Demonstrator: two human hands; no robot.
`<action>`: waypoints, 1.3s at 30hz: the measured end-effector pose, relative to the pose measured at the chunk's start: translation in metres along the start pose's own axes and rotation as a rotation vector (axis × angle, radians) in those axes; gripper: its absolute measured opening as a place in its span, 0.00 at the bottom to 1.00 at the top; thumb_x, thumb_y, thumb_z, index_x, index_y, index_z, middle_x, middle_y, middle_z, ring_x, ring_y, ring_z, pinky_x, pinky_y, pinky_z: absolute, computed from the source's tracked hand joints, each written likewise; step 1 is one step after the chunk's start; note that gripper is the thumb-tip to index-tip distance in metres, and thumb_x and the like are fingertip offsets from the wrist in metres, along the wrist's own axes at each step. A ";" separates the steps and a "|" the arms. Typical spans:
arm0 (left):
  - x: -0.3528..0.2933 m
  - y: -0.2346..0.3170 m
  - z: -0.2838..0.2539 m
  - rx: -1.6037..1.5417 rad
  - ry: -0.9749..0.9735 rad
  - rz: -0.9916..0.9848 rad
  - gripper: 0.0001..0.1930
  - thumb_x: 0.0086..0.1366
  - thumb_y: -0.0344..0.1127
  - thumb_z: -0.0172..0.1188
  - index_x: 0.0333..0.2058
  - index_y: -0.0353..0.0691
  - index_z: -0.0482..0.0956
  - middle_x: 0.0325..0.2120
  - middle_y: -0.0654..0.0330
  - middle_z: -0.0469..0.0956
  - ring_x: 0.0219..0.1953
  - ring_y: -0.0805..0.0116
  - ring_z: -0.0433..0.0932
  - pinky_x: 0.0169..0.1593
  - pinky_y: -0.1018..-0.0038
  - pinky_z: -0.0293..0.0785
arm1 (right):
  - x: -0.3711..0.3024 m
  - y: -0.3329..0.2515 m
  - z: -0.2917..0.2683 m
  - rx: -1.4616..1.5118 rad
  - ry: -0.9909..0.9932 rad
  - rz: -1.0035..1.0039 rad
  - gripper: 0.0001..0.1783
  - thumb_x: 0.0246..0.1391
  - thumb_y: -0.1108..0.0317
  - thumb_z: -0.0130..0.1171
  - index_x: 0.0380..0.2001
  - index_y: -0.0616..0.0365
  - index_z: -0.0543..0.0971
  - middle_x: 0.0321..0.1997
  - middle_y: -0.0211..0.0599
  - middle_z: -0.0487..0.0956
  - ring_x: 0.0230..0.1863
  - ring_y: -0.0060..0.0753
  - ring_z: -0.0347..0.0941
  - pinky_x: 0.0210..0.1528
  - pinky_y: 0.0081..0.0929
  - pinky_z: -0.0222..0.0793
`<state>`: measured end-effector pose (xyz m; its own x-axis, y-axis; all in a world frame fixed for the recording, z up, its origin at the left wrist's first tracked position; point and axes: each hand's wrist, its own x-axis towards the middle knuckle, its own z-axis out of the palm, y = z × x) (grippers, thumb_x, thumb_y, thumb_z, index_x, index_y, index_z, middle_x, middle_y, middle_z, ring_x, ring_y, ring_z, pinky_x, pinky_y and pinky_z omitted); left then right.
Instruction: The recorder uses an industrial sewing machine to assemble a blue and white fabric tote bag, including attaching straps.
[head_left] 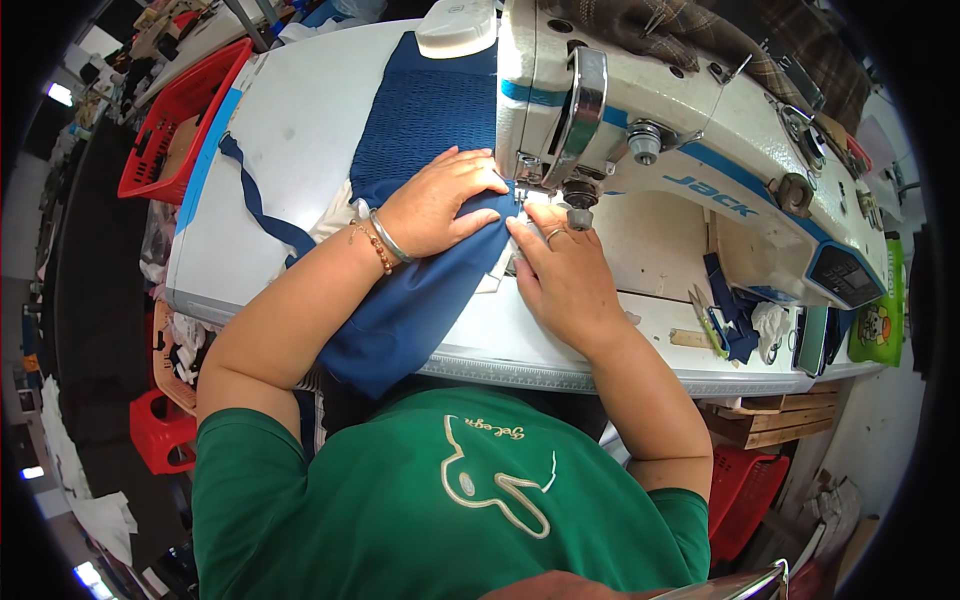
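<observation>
A piece of blue fabric (pixel 420 320), with a shirred, gathered section at its far end, lies across the sewing machine bed and hangs over the front edge. Its right edge runs beneath the presser foot (pixel 520 195). My left hand (pixel 445 205) lies flat on the cloth just left of the foot, fingers stretched forward. Close to the needle area on the other side is my right hand (pixel 570 270), its fingers apart and the fingertips touching the fabric's edge. White cloth (pixel 335 215) shows under the blue one. The undersides of both hands are hidden.
The white sewing machine (pixel 640 170) arches over the right side. Scissors (pixel 712 320), blue scraps (pixel 738 320) and a small wooden piece (pixel 690 338) lie at the right. A blue strap (pixel 255 205) trails leftward. Red baskets (pixel 180 140) stand beside the table's left edge.
</observation>
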<state>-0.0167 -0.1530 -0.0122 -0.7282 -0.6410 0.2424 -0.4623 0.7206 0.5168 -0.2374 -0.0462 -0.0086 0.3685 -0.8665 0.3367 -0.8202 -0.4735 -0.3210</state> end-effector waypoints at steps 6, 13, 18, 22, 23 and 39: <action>0.002 -0.002 0.001 -0.027 0.019 0.002 0.17 0.64 0.39 0.66 0.51 0.45 0.80 0.56 0.55 0.77 0.68 0.52 0.67 0.73 0.50 0.55 | 0.002 0.001 -0.003 0.007 -0.023 0.006 0.25 0.56 0.66 0.65 0.58 0.55 0.78 0.63 0.48 0.76 0.62 0.57 0.71 0.63 0.45 0.66; 0.004 -0.001 0.001 -0.009 0.021 -0.013 0.16 0.65 0.40 0.66 0.50 0.44 0.80 0.55 0.55 0.78 0.68 0.52 0.67 0.73 0.49 0.55 | 0.002 0.002 -0.001 -0.041 -0.024 0.028 0.24 0.56 0.64 0.65 0.57 0.53 0.79 0.62 0.45 0.76 0.61 0.50 0.73 0.63 0.44 0.66; 0.004 -0.003 0.000 -0.008 -0.005 -0.013 0.16 0.65 0.40 0.66 0.51 0.45 0.81 0.56 0.55 0.77 0.69 0.53 0.66 0.73 0.49 0.55 | 0.002 0.002 -0.002 -0.028 -0.042 0.045 0.24 0.56 0.64 0.64 0.57 0.53 0.79 0.60 0.44 0.78 0.61 0.49 0.73 0.63 0.44 0.65; 0.005 -0.003 0.000 0.025 -0.027 -0.024 0.17 0.65 0.40 0.66 0.52 0.46 0.81 0.57 0.56 0.77 0.70 0.53 0.66 0.74 0.49 0.54 | 0.003 0.002 -0.003 -0.029 -0.019 0.019 0.24 0.57 0.64 0.64 0.57 0.53 0.79 0.60 0.44 0.78 0.62 0.49 0.72 0.64 0.44 0.65; 0.006 -0.003 -0.001 0.039 -0.034 -0.002 0.17 0.65 0.40 0.66 0.52 0.46 0.81 0.58 0.55 0.76 0.69 0.52 0.66 0.73 0.49 0.55 | 0.002 0.003 -0.003 -0.051 -0.022 0.018 0.24 0.57 0.64 0.64 0.57 0.53 0.79 0.62 0.43 0.77 0.62 0.46 0.72 0.63 0.43 0.65; -0.258 0.048 -0.043 0.371 0.510 -0.520 0.22 0.65 0.40 0.67 0.52 0.34 0.75 0.48 0.48 0.75 0.53 0.48 0.72 0.59 0.57 0.67 | -0.036 -0.048 -0.014 0.132 0.040 -0.096 0.19 0.51 0.76 0.65 0.48 0.59 0.80 0.50 0.45 0.78 0.51 0.51 0.73 0.55 0.44 0.69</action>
<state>0.1708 0.0354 -0.0149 -0.0954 -0.8945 0.4368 -0.8802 0.2807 0.3826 -0.2170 0.0097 0.0070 0.4224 -0.8109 0.4050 -0.7166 -0.5724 -0.3985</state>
